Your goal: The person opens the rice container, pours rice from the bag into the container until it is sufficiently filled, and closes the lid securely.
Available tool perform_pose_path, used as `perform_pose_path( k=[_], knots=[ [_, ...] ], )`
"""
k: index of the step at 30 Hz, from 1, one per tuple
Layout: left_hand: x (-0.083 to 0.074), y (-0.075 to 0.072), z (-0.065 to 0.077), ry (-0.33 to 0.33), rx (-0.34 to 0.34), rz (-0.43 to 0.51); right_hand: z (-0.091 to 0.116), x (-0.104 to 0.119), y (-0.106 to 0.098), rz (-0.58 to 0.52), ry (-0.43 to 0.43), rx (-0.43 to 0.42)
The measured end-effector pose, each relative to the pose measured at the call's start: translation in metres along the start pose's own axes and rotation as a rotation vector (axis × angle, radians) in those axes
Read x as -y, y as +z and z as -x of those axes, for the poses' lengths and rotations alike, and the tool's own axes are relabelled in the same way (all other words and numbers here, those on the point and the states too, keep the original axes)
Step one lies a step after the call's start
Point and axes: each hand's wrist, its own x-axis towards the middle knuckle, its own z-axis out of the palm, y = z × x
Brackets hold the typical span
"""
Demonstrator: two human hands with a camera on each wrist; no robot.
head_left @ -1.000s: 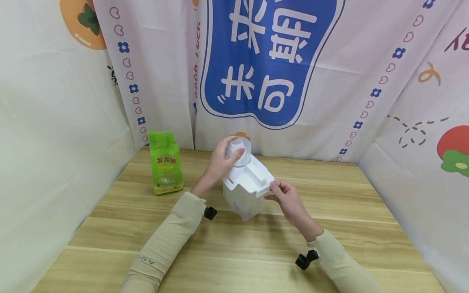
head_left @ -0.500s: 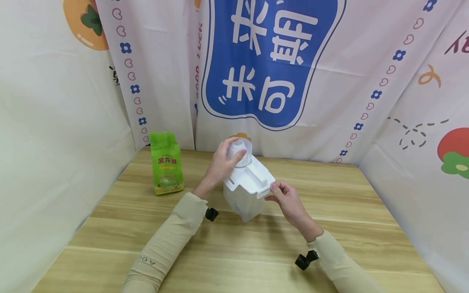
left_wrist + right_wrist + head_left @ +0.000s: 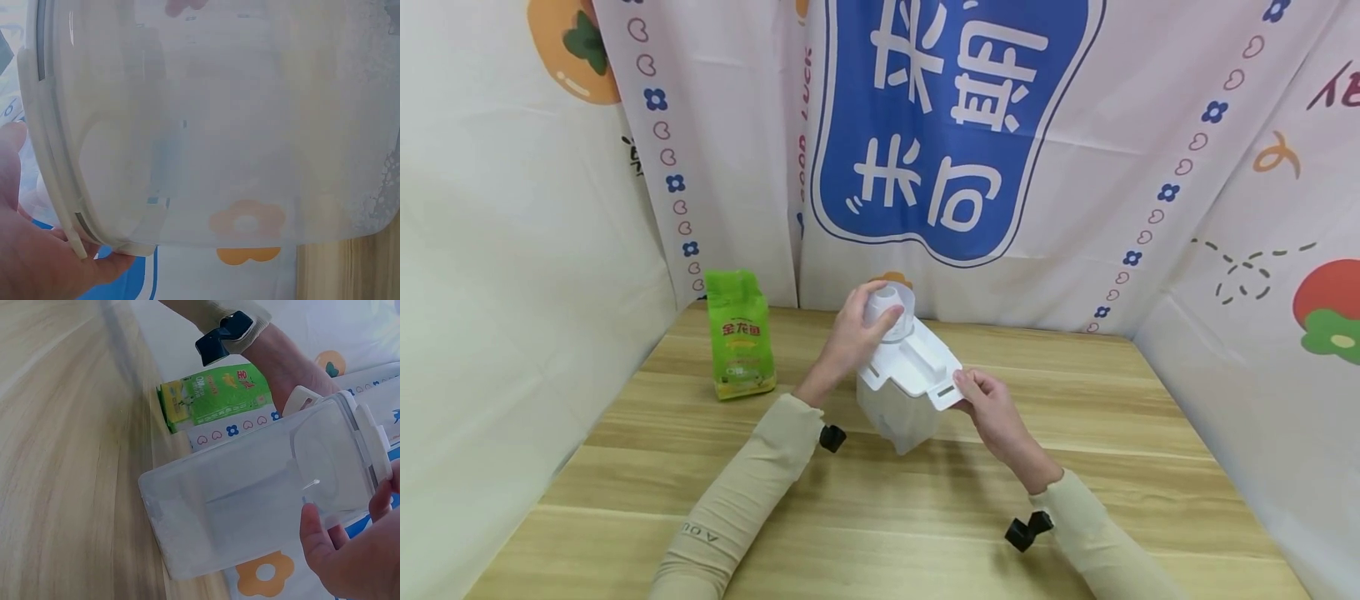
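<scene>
Hands [image 3: 856, 332] [image 3: 996, 414] curled: left gripping clear cup [image 3: 898, 328], right pinching lid flap [image 3: 947, 395]

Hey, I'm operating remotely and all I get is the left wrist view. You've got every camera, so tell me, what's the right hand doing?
Observer: The right hand pinches a slotted flap at the lid's near right corner.
Operator: Okay, and what's on top of that lid?
Observer: A cup-like piece, white inside a translucent rim, at the lid's far end; the head view shows it within the left hand's grasp.
Operator: Anything else standing on the table?
Observer: Yes, a green bag stands upright to the left of the container, apart from it.
</scene>
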Motion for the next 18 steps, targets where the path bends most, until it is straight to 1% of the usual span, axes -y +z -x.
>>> perform_pose_path(
  k=[8,13,18],
  knots=[
    [-0.0010,-0.0021,-0.0012,0.004,0.004,0.000,0.0001,0.0052,0.0012,0.003,0.042,-0.001],
    [0.0003,-0.0044,-0.0039,0.026,0.012,0.010,0.0017,0.0056,0.0032,0.021,0.038,0.008],
    [0.0029,-0.0057,-0.0079,0.062,0.041,0.004,0.0056,0.0047,0.0033,0.056,0.022,0.020]
  ],
)
